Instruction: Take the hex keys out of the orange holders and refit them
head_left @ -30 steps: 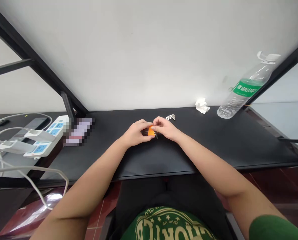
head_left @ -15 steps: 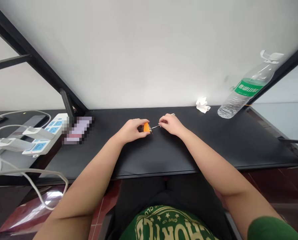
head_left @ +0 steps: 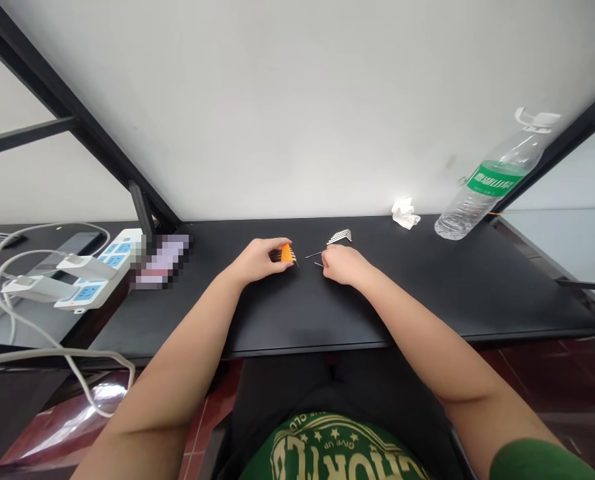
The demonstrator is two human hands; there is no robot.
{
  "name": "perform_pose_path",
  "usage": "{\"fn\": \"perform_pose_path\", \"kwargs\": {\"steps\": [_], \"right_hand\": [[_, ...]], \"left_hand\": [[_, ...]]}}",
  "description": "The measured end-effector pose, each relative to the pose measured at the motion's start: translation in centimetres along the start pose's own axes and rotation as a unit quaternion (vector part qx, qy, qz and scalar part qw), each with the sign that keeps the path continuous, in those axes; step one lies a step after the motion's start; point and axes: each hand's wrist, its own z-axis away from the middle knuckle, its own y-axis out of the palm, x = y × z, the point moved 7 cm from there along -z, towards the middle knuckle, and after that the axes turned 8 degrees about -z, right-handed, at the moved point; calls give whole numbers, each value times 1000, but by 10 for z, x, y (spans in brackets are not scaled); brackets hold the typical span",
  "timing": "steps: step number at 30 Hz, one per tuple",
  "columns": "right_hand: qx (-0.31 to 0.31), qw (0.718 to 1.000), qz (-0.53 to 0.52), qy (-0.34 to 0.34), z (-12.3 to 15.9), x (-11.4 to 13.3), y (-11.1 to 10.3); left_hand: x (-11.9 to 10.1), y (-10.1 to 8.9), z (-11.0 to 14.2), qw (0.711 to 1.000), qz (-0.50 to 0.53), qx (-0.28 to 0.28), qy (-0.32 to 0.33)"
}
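My left hand (head_left: 261, 261) grips an orange hex key holder (head_left: 286, 253) between thumb and fingers. Several thin metal ends stick out of the holder on its right side, and the rest is hidden by the hand. To the right, my right hand (head_left: 346, 264) is closed low over the desk. By its fingertips show two thin metal rods: a longer upper hex key (head_left: 313, 255) and a short lower end (head_left: 318, 264). Whether the upper one is held or lies on the desk I cannot tell. Just behind this hand lies a row of L-shaped hex keys (head_left: 340, 236).
Along the wall on the black desk (head_left: 427, 287) are a crumpled tissue (head_left: 404, 213) and a large clear bottle (head_left: 492, 180) with a green label. At left are a blurred-out object (head_left: 162, 261), a power strip (head_left: 104, 270) with chargers, and looping white cables (head_left: 52, 350).
My right hand has drawn away from the orange holder and turned lower, uncovering the row of hex keys behind it. The left hand keeps its hold on the holder, slightly further left.
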Motion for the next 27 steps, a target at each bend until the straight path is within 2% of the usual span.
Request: {"fn": "perform_pose_path", "kwargs": {"steps": [2,3,5,8,10,14,18,22,27], "right_hand": [[28,998,-43,20,3,-3,2],[22,997,-68,7,3,-2,1],[-19,990,-131,-46,2,2,-4],[-63,962,-237,-123,1,6,-10],[-85,947,-263,-161,1,8,-14],[-126,939,-241,-209,3,11,-19],[-136,937,-225,-229,5,13,-21],[-125,950,-182,-221,9,17,-22],[-105,975,-70,-181,14,22,-20]], "left_hand": [[-5,4,0,1000,7,10,9],[-7,6,0,1000,8,16,14],[-12,10,-1,999,4,27,23],[-21,14,-1,999,-8,34,41],[-26,14,-1,998,-17,33,52],[-30,14,0,998,-22,26,54],[-30,15,1,998,-26,29,58],[-30,16,0,996,-40,33,67],[-34,17,1,993,-72,34,83]]}}
